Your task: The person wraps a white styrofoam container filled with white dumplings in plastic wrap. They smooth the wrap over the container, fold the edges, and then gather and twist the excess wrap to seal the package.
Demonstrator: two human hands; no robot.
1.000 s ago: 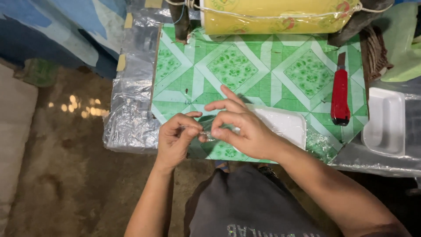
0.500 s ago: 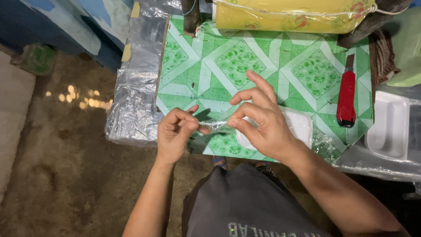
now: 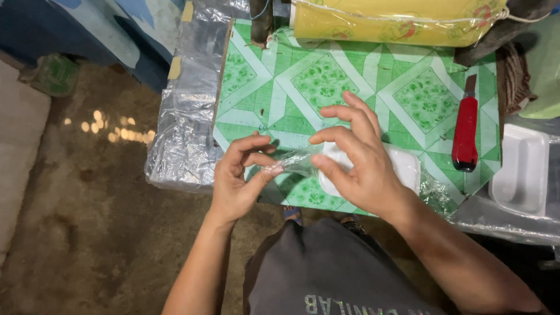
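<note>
As my hands drew a little apart from where they had been a moment earlier, the clear plastic film [image 3: 291,163] stretched taut between them. My left hand [image 3: 239,181] pinched one end, my right hand [image 3: 356,157] gripped the other, just above the white foam tray [image 3: 402,169] on the green patterned tabletop [image 3: 326,81].

Bare forearms, dark grey lettered shirt
</note>
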